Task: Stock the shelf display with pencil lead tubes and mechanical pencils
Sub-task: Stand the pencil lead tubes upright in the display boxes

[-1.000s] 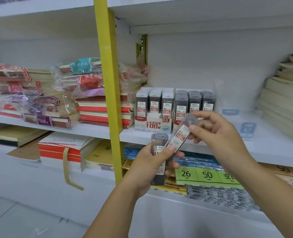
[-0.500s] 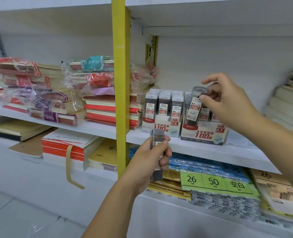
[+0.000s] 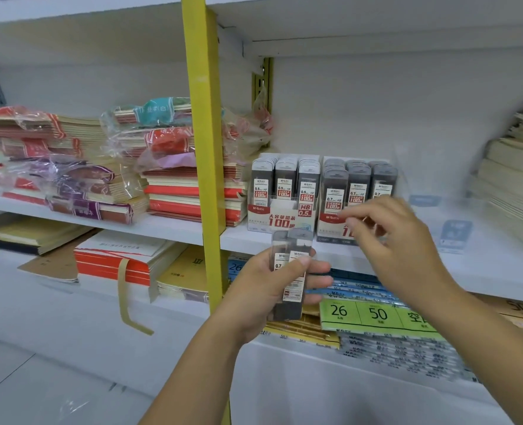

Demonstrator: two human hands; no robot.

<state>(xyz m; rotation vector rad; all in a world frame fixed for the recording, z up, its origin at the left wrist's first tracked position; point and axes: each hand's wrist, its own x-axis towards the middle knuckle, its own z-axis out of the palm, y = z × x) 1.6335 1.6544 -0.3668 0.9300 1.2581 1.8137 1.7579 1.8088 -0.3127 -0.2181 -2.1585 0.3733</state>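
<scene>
Two grey 0.7 lead tubes (image 3: 294, 245), upright, side by side, lower centre, gripped in left hand (image 3: 266, 289). Mid-frame on shelf (image 3: 177, 229): 0.5 display box (image 3: 278, 220) and 0.7 display box (image 3: 330, 224), both packed with upright tubes.

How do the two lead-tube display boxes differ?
The left display box holds 0.5 tubes with pale caps; the right display box holds 0.7 tubes with darker caps. Left box's front is readable; the right hand hides part of the right box's. Both sit on one shelf.

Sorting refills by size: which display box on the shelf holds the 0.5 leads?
The left display box, marked HB 0.5; the right box holds tubes reading 0.7.
</scene>
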